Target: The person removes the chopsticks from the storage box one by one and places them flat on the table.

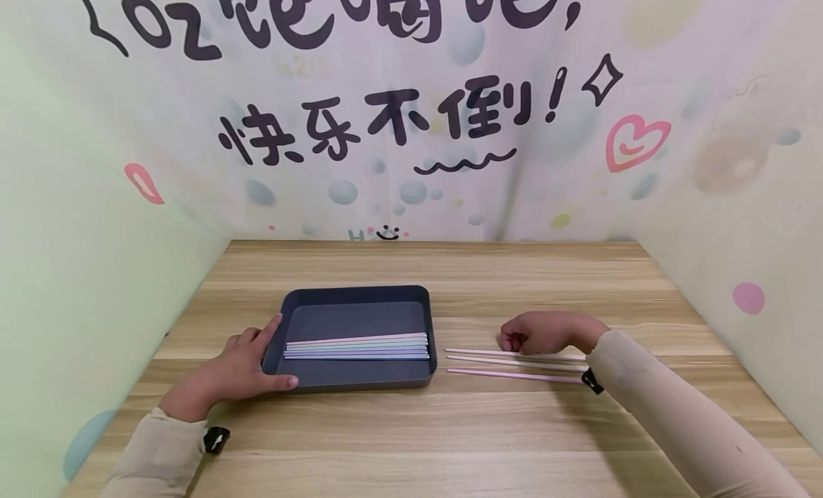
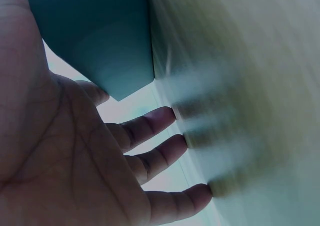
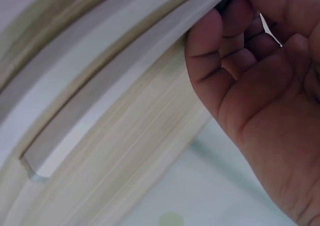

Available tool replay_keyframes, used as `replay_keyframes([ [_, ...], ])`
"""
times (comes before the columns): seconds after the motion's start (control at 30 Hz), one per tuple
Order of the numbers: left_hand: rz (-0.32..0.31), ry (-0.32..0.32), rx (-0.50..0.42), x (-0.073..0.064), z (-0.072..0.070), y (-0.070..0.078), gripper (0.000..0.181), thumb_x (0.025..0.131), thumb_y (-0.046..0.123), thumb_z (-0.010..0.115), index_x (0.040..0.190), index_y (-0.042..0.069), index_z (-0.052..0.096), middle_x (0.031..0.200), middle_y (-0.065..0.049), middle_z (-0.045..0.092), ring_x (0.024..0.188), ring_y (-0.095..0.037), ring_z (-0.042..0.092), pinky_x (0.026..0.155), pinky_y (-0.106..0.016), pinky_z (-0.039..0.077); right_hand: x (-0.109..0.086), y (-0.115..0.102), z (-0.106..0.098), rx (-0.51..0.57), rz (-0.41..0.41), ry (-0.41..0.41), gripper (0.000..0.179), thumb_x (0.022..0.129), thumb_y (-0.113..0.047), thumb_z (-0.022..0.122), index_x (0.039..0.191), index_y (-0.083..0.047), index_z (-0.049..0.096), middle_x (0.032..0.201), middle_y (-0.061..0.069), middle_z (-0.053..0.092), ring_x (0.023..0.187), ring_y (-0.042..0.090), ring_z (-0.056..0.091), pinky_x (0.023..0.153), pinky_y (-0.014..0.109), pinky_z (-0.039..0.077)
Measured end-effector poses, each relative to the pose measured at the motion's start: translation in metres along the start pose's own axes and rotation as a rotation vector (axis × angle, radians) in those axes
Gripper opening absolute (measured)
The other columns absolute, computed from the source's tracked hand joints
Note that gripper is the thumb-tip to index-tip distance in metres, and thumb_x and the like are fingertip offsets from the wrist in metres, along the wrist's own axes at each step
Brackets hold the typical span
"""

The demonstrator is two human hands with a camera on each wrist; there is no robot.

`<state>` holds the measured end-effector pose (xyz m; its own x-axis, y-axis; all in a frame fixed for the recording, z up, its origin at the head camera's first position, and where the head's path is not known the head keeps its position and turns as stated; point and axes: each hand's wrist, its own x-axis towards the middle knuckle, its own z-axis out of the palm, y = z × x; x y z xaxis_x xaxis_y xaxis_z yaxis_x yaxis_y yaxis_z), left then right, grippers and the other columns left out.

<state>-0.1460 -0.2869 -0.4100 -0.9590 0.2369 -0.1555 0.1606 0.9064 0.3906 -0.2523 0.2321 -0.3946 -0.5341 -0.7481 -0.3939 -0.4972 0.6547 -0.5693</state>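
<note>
A dark grey rectangular tray holds several pastel chopsticks lying side by side. My left hand rests at its left end, thumb stretched along the front rim and index finger by the left wall. In the left wrist view three spread fingers touch the tabletop beside the tray. Right of the tray lie three pale and pink chopsticks, the nearest a pink chopstick. My right hand pinches the farthest, a pale chopstick, between thumb and fingertips; the fingertips' contact is partly hidden.
The wood-grain table runs back to a printed cloth wall with large dark lettering. Pale side walls close in the left and right. Black straps show at both sleeves.
</note>
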Motion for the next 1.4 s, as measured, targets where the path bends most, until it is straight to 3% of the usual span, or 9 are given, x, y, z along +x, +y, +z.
replay_keyframes([
  [0.4,-0.012,-0.010,0.005,0.001,0.000,-0.001,0.123,0.075,0.066,0.075,0.157,-0.001,0.012,0.136,-0.039,0.036,0.122,-0.060,0.034,0.091,-0.065,0.040,-0.001,0.003,0.000,0.020,0.009,0.000,0.033,0.076,0.019,0.042,0.089,-0.006,0.059,0.074,-0.004,0.047,0.067,0.008,0.043,0.064,0.024,0.035],
  [0.73,-0.012,-0.005,0.007,0.000,-0.002,0.000,0.123,0.075,0.065,0.076,0.157,-0.002,0.014,0.135,-0.040,0.037,0.121,-0.060,0.035,0.091,-0.065,0.040,0.006,-0.005,-0.010,0.072,0.015,-0.003,0.019,0.086,0.008,0.055,0.097,-0.005,0.063,0.082,-0.001,0.056,0.073,0.012,0.050,0.066,0.026,0.042],
  [1.03,-0.007,-0.010,0.004,-0.001,-0.002,0.003,0.123,0.075,0.066,0.076,0.156,-0.003,0.014,0.134,-0.039,0.038,0.121,-0.060,0.035,0.092,-0.065,0.040,0.036,-0.032,-0.033,-0.002,-0.027,0.026,0.011,0.094,0.000,0.058,0.104,-0.003,0.061,0.093,0.003,0.059,0.087,0.016,0.054,0.075,0.032,0.045],
  [1.4,-0.004,0.002,0.013,0.000,-0.002,0.000,0.123,0.074,0.066,0.076,0.156,-0.003,0.015,0.133,-0.039,0.038,0.120,-0.061,0.036,0.091,-0.065,0.040,0.088,-0.085,-0.046,-0.080,-0.078,0.092,0.012,0.095,-0.005,0.062,0.105,-0.010,0.064,0.094,0.000,0.061,0.088,0.016,0.056,0.076,0.033,0.046],
])
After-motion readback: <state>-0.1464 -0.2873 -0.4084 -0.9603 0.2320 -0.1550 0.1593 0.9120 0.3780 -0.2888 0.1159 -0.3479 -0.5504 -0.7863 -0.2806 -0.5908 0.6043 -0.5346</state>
